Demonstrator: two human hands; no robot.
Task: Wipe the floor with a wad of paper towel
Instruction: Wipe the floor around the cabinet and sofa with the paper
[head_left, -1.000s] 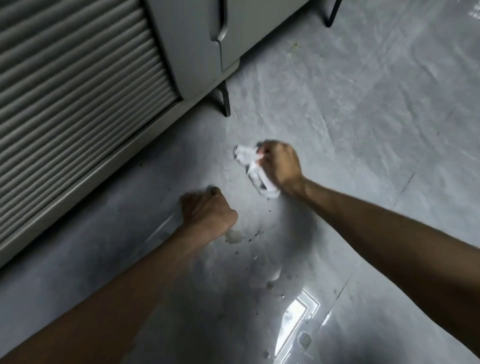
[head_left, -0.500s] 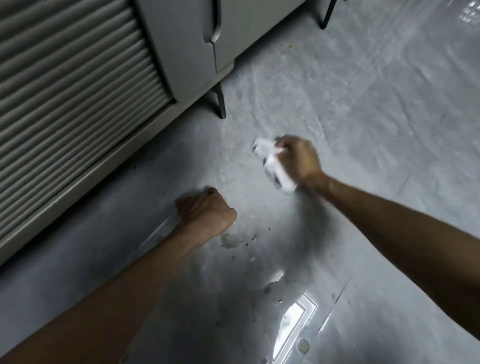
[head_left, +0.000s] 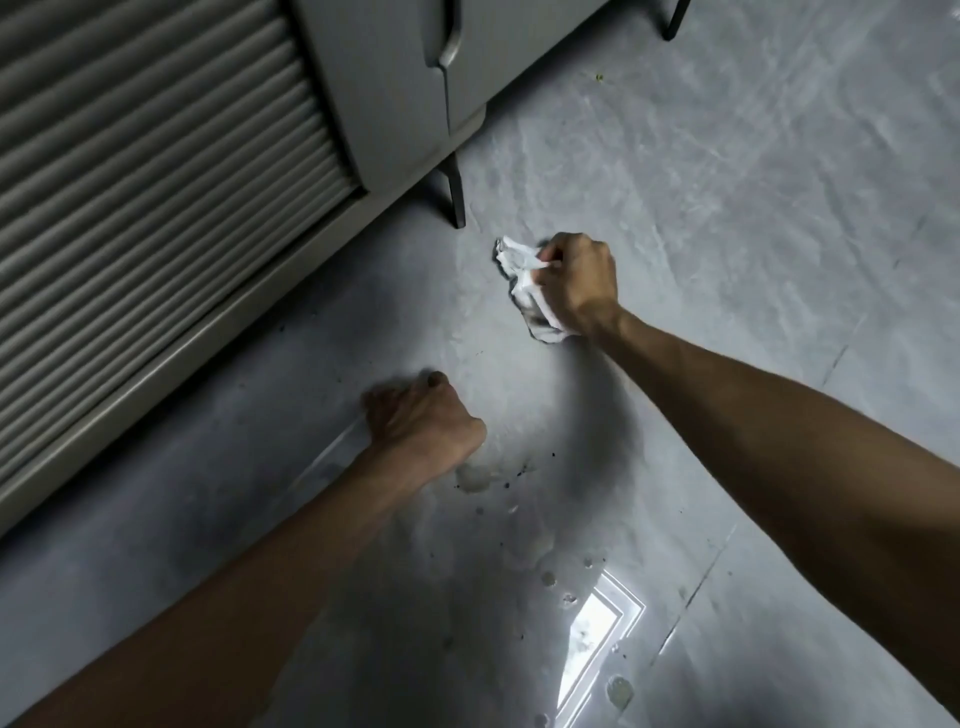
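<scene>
On floor (head_left: 727, 260) | right hand (head_left: 576, 283) fingers (head_left: 555, 252) curled round wad (head_left: 514, 260) | left hand (head_left: 421, 415) fisted

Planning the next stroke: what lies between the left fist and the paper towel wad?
Head view: only bare grey floor, nothing resting on it, between the left hand and the paper towel wad.

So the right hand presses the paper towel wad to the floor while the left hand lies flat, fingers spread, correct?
Not quite: the head view shows the left hand curled into a fist, not flat. The right hand does press the paper towel wad to the floor.
</scene>
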